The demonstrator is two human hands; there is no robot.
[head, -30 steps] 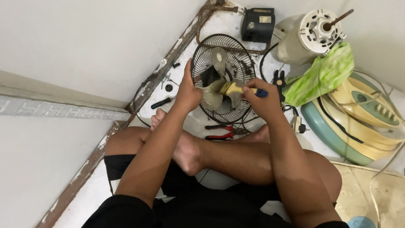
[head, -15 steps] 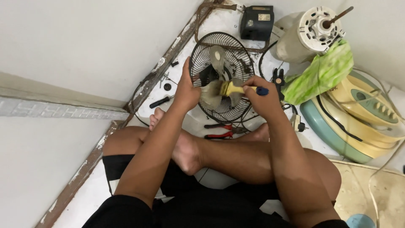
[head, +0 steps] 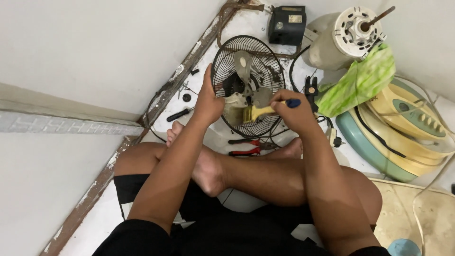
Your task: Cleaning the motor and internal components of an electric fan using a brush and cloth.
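— Black wire makes up the fan guard [head: 247, 85] we are working on. It lies flat on the white floor [head: 142, 199], in front of our crossed legs, close to the wall corner.

— What do we see from the head camera, the only view we have?

— Our left hand [head: 208, 102] is bent around the left rim of the guard and holds it steady. Our right hand [head: 296, 111] is curled tight around a small brush [head: 258, 112] with a blue end on the handle. The yellow bristles touch the grey blades [head: 246, 80] inside the guard.

— How far along are we?

— We think the brushing is in the middle. The blades look dull and dusty where the brush has not reached, so there seems to be more to clean. The guard is on the fan, not taken apart.

— And around us?

— Red pliers [head: 244, 147] lie just below the guard, near our foot. A black screwdriver [head: 179, 114] lies to the left. A white fan motor [head: 348, 35] and a green cloth [head: 360, 80] sit to the right, well apart from our hands.
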